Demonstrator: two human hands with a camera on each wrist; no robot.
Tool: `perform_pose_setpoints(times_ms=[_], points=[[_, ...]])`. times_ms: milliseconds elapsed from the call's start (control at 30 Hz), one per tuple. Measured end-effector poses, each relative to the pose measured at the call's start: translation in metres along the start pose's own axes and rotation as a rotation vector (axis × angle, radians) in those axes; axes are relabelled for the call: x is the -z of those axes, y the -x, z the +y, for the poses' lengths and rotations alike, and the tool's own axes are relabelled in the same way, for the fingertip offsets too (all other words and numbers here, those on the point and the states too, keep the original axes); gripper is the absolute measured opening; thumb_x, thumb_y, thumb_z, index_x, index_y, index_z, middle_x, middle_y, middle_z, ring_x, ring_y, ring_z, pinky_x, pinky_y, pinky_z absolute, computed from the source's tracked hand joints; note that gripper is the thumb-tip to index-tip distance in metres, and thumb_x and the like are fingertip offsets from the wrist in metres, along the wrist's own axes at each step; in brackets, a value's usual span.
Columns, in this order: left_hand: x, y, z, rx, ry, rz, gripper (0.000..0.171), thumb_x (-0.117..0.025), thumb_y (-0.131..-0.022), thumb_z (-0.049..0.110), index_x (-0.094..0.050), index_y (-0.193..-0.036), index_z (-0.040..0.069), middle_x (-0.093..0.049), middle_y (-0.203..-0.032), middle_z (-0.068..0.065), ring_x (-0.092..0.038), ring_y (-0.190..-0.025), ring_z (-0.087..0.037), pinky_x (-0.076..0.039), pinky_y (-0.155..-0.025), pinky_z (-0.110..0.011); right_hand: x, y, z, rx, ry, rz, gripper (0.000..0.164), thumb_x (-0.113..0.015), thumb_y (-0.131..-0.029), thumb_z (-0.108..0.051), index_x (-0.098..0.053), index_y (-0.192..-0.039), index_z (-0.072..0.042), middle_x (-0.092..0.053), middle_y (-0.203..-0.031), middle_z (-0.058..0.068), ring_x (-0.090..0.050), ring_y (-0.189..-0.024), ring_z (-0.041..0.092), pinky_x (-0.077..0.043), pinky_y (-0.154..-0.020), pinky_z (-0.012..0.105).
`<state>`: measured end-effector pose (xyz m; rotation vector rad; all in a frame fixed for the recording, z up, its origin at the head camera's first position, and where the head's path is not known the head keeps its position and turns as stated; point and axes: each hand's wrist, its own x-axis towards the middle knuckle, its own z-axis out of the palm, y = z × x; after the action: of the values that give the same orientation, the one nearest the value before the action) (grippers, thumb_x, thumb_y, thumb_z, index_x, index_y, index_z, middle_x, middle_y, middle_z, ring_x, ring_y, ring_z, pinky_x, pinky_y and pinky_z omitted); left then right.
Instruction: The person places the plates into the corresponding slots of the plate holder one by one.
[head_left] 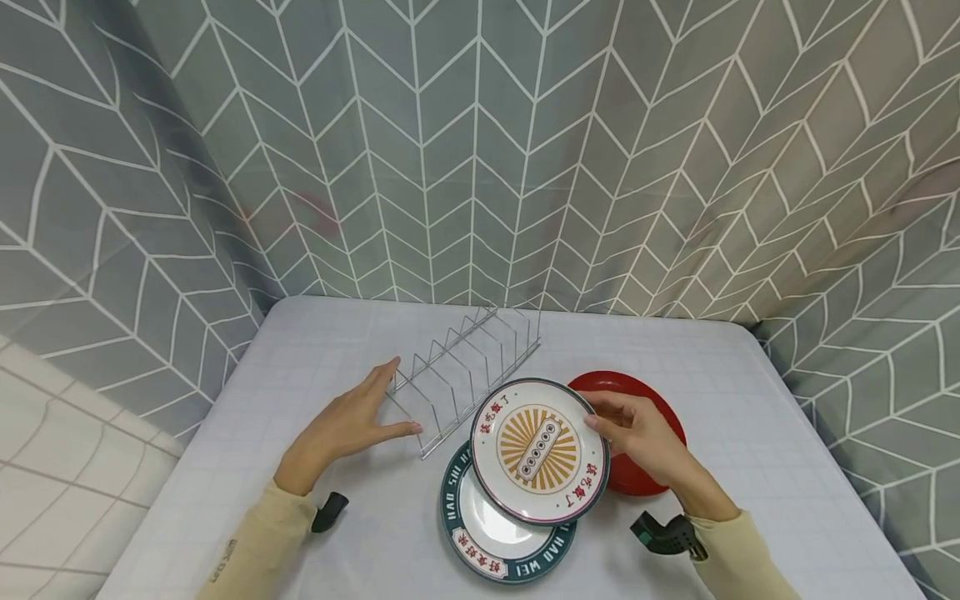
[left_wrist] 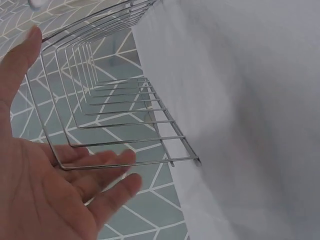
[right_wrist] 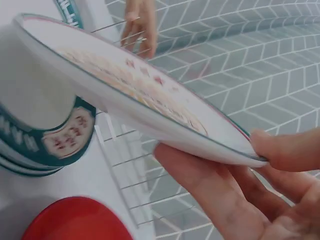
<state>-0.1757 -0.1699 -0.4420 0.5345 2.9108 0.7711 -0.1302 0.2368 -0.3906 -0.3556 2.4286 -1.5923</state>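
My right hand (head_left: pixel 641 433) pinches the right rim of a white plate (head_left: pixel 517 492) with an orange sunburst centre and red characters. Its thumb lies on top and the fingers are underneath, and in the right wrist view the plate is raised and tilted. Partly beneath it lies a green-rimmed plate (head_left: pixel 457 537), apparently stacked on another. My left hand (head_left: pixel 352 425) is at the near left end of a wire dish rack (head_left: pixel 453 375), fingers spread across its width. In the left wrist view the thumb meets an upper wire corner and the other fingers lie by the lower wire (left_wrist: pixel 165 161).
A red dish (head_left: pixel 637 475) lies on the table right of the plates, partly hidden by my right hand. The table (head_left: pixel 765 467) has a white cloth. A patterned grey curtain (head_left: pixel 480 167) hangs behind its far edge and along the sides.
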Motion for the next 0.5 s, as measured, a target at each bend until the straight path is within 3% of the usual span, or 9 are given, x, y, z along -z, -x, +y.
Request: perform_pose_setpoints(times_ms=[267, 500], points=[[0.006, 0.005, 0.008, 0.097, 0.008, -0.037, 0.124, -0.068, -0.078, 0.068, -0.006, -0.152, -0.01, -0.026, -0.155, -0.031, -0.035, -0.139, -0.046, -0.036, -0.109, -0.056, -0.006, -0.011, -0.027, 0.06, -0.034, 0.231, 0.04, -0.062, -0.096, -0.011, -0.056, -0.134, 0.001, -0.062, -0.119, 0.026, -0.064, -0.079, 0.008, -0.058, -0.062, 0.026], [0.007, 0.006, 0.016, 0.154, 0.052, -0.073, 0.121, -0.069, -0.081, 0.062, -0.007, -0.149, -0.016, -0.023, -0.153, -0.036, -0.033, -0.14, -0.048, -0.034, -0.11, -0.057, -0.03, -0.04, -0.054, 0.085, -0.114, 0.271, 0.041, -0.062, -0.096, -0.009, -0.056, -0.136, -0.002, -0.061, -0.115, 0.024, -0.068, -0.081, 0.006, -0.059, -0.067, 0.028]])
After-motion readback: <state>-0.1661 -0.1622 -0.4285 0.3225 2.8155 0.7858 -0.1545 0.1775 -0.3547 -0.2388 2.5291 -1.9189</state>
